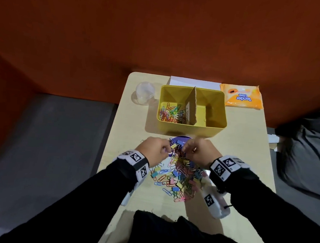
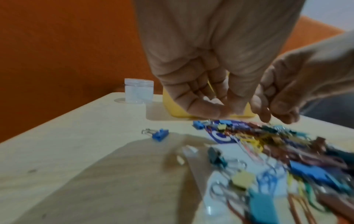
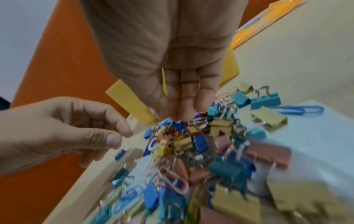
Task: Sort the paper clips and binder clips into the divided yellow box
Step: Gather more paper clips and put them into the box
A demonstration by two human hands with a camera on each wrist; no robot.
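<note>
The yellow box (image 1: 191,126) stands at the table's far middle, split by a cardboard divider (image 1: 192,106). Its left compartment holds coloured paper clips (image 1: 172,112); the right one looks bare. A mixed pile of paper clips and binder clips (image 1: 179,175) lies nearer me. Both hands hover over the pile's far edge. My left hand (image 1: 165,150) has curled fingers, thumb and forefinger pinching a pale paper clip. My right hand (image 1: 186,149) points its fingers down into the pile (image 3: 201,144) and pinches something thin, a clip whose kind is unclear. A lone blue binder clip (image 2: 160,134) lies left of the pile.
A clear plastic jar (image 1: 144,93) stands left of the box. An orange wipes packet (image 1: 242,96) lies to its right and white paper (image 1: 192,82) behind it. A purple round lid (image 1: 181,139) sits under the pile's far edge. Dark cloth (image 1: 166,223) covers the near table edge.
</note>
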